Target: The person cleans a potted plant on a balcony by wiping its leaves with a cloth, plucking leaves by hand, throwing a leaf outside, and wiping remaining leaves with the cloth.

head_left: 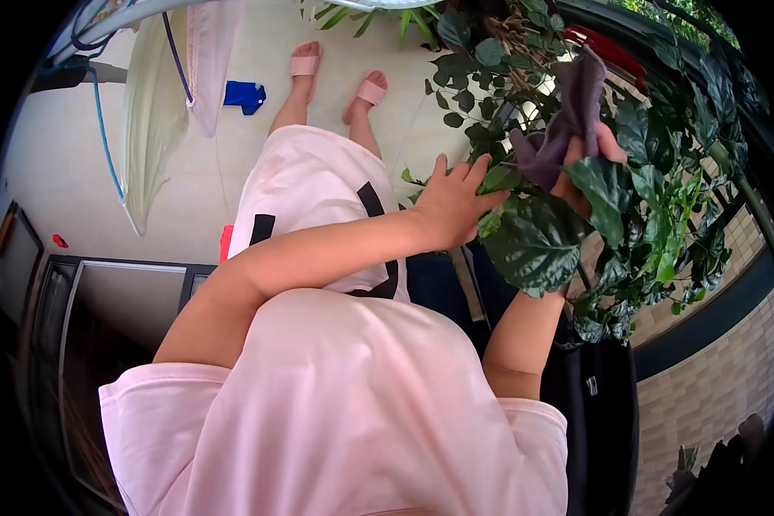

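My left hand (457, 205) reaches across to the plant with its fingers spread, touching or very near a small green leaf (500, 179). A dark purple-grey cloth (572, 116) is bunched in my right hand (586, 168), whose fingers are closed around it among the foliage. Part of my right hand and wrist is hidden behind a large dark green leaf (537, 243). Leafy stems of the plant (654, 215) surround the cloth and hang down on the right.
Pale garments (153, 112) hang on hangers at the upper left. A blue object (245, 96) lies on the tiled floor (181, 185). Dark railings stand behind the plant. A black item (592, 413) is beside my right arm. A dark-framed door (125, 284) is at the lower left.
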Tool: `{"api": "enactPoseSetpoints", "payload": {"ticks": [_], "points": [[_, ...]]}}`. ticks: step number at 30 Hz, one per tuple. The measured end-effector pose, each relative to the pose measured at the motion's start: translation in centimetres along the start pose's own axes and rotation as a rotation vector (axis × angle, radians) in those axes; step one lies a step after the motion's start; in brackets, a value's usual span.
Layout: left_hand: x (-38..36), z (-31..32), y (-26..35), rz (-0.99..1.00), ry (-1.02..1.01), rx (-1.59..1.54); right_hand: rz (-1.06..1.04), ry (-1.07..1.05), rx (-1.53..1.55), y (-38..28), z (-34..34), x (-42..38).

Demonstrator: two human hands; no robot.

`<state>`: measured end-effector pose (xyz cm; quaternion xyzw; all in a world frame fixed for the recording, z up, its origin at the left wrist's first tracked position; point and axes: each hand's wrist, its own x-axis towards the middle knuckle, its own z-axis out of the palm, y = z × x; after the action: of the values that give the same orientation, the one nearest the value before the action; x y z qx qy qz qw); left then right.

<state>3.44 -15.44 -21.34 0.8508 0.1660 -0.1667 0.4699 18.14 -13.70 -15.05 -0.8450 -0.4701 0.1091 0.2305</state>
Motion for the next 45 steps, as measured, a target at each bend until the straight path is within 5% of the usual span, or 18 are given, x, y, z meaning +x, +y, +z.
{"api": "enactPoseSetpoints", "payload": {"ticks": [3,4,6,9,14,25,33,39,43,45], "points": [[-0.2,0.4,0.1,-0.015,0.010,-0.049,-0.107,-0.739,-0.198,0.3,-0.2,1.8],[-0.4,-0.1,0.0,-0.010,0.009,-0.111,-0.131,-0.736,-0.205,5.6,0.7,-0.7],[-0.4,0.0,-0.3,0.040,0.060,-0.093,0.117,-0.870,-0.429,3.7,-1.0,-0.4],[-0.3,0.5,-0.3,0.031,0.129,-0.156,-0.033,-0.652,-0.486,9.1,-3.1,-2.3],[-0.1,0.3,0.2,0.036,0.095,-0.160,0.203,-0.496,-0.472,15.4,-5.6,-4.4],[-2.4,4.5,-5.2,0.122,0.175,0.121,0.310,-0.407,-0.397,13.3,-5.5,-3.6],[-2.8,3.5,-7.0,0.130,0.136,-0.031,0.309,-0.434,-0.259,9.0,-3.7,-1.7],[-3.3,3.0,-9.3,0.137,0.129,-0.059,0.629,-0.343,-0.128,4.3,0.2,-2.4],[-3.5,2.1,-10.3,0.155,0.126,-0.109,0.296,-0.372,-0.088,3.9,3.4,-3.4],[-3.5,1.8,-10.5,0.162,0.127,-0.133,0.400,-0.439,-0.035,3.4,4.7,-3.4]]}}
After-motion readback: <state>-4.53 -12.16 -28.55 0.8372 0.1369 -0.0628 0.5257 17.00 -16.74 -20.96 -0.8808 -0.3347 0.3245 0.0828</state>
